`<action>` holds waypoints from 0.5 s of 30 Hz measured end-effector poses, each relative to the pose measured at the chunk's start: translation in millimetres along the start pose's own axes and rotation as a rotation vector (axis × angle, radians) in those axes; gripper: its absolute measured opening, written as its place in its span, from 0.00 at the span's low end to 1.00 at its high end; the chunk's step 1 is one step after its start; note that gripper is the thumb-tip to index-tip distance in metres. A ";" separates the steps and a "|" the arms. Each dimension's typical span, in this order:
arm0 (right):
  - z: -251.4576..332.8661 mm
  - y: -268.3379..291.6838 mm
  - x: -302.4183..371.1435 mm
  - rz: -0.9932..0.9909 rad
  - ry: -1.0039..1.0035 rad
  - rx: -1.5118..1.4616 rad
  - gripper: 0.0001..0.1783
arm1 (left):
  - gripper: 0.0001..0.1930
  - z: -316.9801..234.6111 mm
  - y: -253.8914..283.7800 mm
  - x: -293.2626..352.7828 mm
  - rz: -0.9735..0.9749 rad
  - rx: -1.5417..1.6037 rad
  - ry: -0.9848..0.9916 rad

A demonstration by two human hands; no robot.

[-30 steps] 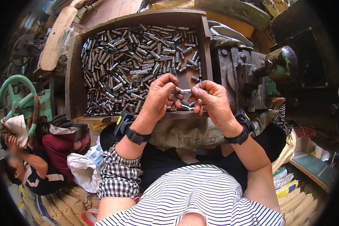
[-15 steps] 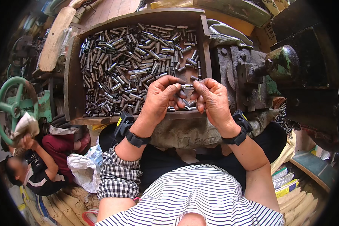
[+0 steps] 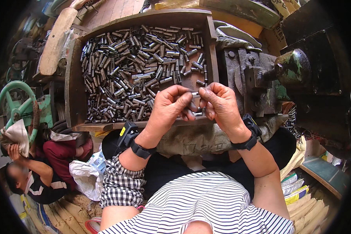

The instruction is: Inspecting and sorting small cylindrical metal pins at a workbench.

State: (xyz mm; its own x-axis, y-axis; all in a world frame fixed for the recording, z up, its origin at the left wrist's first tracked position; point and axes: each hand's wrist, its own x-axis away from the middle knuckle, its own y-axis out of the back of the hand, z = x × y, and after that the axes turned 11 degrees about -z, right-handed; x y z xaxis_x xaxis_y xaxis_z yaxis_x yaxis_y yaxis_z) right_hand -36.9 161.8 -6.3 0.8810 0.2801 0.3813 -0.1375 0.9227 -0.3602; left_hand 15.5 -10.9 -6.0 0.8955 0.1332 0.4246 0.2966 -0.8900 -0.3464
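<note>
Since the left hand [image 3: 171,104] and right hand [image 3: 221,104] pinch one small metal tube [image 3: 195,94] between them over the near right part of the wooden tray [image 3: 71,80], a loosened pinch could drop it among the loose tubes [image 3: 117,72].
</note>
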 end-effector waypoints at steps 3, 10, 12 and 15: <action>11.1 9.4 1.2 0.253 -0.210 -0.054 0.10 | 0.13 -10.1 9.5 0.5 0.279 -0.110 0.114; 22.6 1.1 -7.0 0.343 -0.195 0.274 0.10 | 0.29 -20.5 2.6 13.7 0.348 -0.277 -0.063; 29.7 -8.0 -21.1 0.432 -0.125 0.423 0.12 | 0.27 -15.2 13.4 6.1 0.313 -0.381 -0.256; 35.4 -23.2 -54.6 0.098 0.695 0.847 0.09 | 0.19 -22.1 33.5 -8.6 0.083 -0.042 -0.016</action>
State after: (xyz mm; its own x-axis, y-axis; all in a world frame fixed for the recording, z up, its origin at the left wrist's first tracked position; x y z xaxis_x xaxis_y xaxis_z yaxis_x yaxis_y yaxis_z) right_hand -97.8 134.5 11.4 0.8755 0.3971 -0.2751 -0.2530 0.8620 0.4392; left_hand 10.4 -51.5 -2.8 0.9218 0.0644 0.3822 0.2070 -0.9156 -0.3449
